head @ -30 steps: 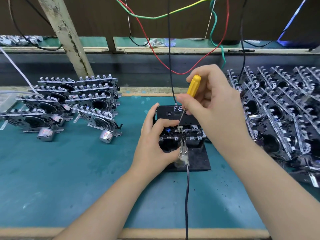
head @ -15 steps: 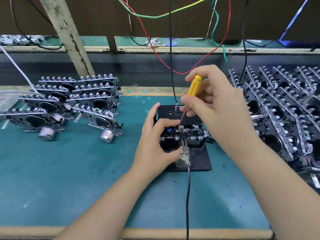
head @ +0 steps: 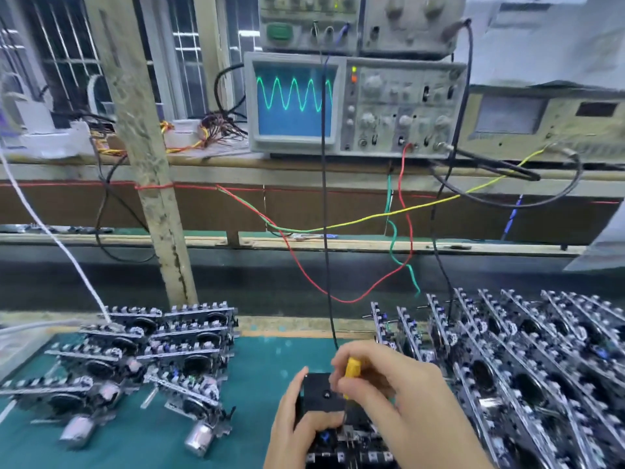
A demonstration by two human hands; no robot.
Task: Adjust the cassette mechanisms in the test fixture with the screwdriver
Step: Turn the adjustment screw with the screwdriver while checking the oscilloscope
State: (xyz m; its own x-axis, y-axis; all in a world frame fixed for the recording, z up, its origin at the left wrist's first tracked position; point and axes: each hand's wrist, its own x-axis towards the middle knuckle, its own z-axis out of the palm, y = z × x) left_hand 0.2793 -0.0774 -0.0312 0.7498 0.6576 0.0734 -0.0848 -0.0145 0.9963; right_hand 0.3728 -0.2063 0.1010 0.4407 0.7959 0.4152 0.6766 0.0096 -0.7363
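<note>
Bottom centre: your right hand (head: 399, 397) curls round the screwdriver (head: 352, 368), fingers pinched on its smooth yellow plastic handle; the thin metal shaft angles down into the cassette mechanism (head: 351, 441) seated in the test fixture (head: 321, 394). The fixture is a matt black, boxy block with one round hole showing on its top face, standing on the teal mat (head: 263, 360). Your left hand (head: 294, 428) clasps the fixture's near-left side, thumb up along its left edge, fingers bent over the mechanism's front. Both hands are blurred by motion and cut by the lower edge.

Left of you: one stack of mechanisms (head: 152, 353), stamped metal with toothed edges, black round openings; two shiny silver motor cylinders show at its front. An exact count of units is not readable.

Right: rows of mechanisms (head: 524, 360) stand tilted on edge, packed touching one another; too blurred to count.

Shelf above: one oscilloscope (head: 355, 103), beige case, blue screen with a green sine trace of about four crests. One black cable (head: 325, 231) hangs from it straight down to the fixture. Red, green and yellow wires loop across behind.
</note>
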